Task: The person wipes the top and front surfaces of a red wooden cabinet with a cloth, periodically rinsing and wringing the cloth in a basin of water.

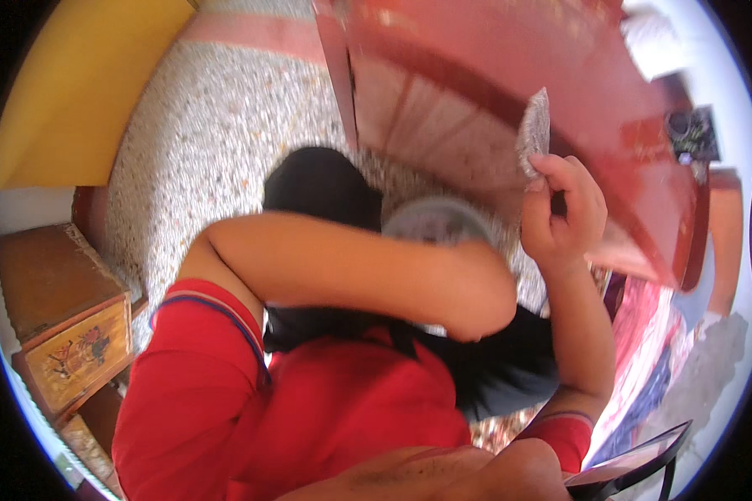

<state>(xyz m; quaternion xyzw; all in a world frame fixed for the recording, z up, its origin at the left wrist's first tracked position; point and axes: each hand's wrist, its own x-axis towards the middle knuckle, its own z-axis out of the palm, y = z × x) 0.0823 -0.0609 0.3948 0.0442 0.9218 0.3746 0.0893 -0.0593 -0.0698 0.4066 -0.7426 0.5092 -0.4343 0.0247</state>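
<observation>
My right hand is raised at the right, its thumb and fingers pinching a thin, pointed, silvery-grey speckled piece. That piece stands upright above the fingertips; its exact kind does not show. My left arm lies across my body, and my left hand is bent down at the wrist, its fingers hidden and slightly blurred. Just beyond that hand sits a round grey basin, partly covered by the forearm. Something pinkish-grey in the basin is too blurred to name.
A large red-brown piece of furniture stands ahead and to the right. On the left are a yellow panel and a wooden cabinet with a painted front. Speckled flooring runs between them. Pink cloth hangs or lies at the right.
</observation>
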